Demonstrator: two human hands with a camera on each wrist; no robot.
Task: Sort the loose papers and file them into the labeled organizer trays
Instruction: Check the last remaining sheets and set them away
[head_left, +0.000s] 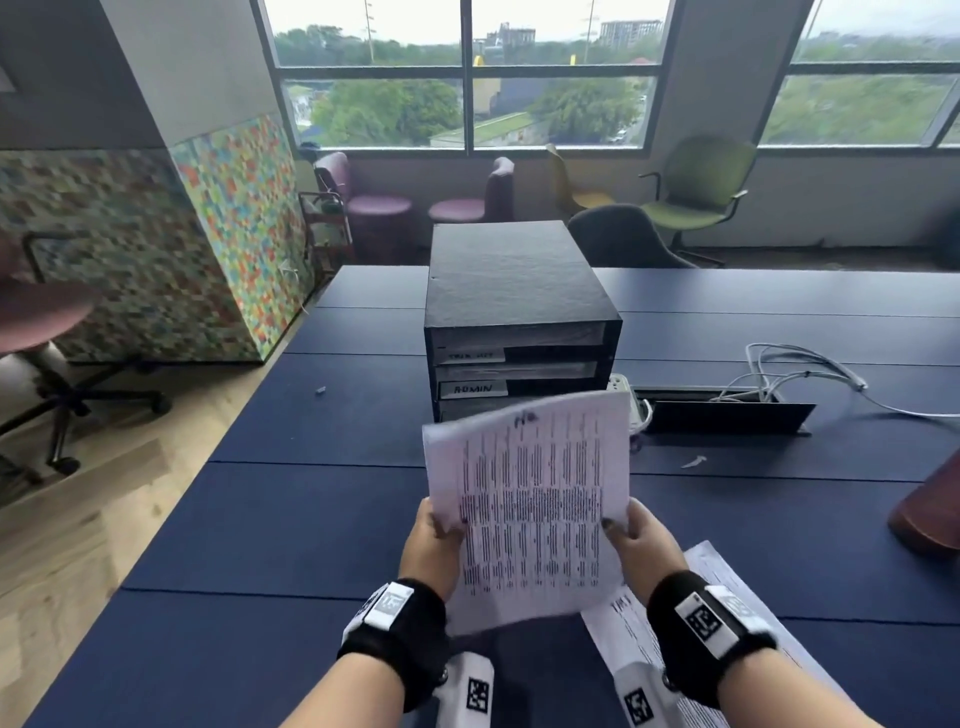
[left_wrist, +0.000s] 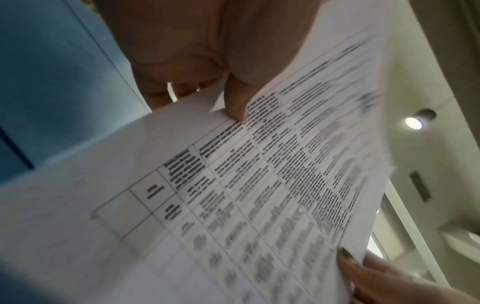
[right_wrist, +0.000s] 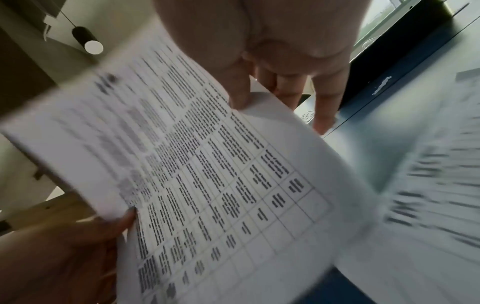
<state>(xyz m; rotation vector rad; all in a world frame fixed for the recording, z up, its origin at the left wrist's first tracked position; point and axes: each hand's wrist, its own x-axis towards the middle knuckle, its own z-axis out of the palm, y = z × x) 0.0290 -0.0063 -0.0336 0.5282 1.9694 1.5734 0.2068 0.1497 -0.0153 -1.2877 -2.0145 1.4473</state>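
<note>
I hold a printed sheet with a table of text (head_left: 530, 509) up over the blue table, a handwritten note at its top edge. My left hand (head_left: 434, 540) pinches its left edge, thumb on the printed face (left_wrist: 235, 102). My right hand (head_left: 636, 540) pinches the right edge, thumb on top and fingers behind (right_wrist: 241, 86). The black organizer (head_left: 519, 322) stands just beyond the sheet, with white labels on its tray fronts; one reads ADMIN (head_left: 472, 388). The lowest tray is hidden behind the sheet. More loose papers (head_left: 727, 587) lie flat under my right wrist.
The blue table (head_left: 291, 519) stretches ahead, its left edge dropping to a wooden floor. A black cable box (head_left: 727, 413) with white cords (head_left: 800, 369) sits right of the organizer. A reddish-brown object (head_left: 930, 509) lies at the right edge. Chairs stand by the windows.
</note>
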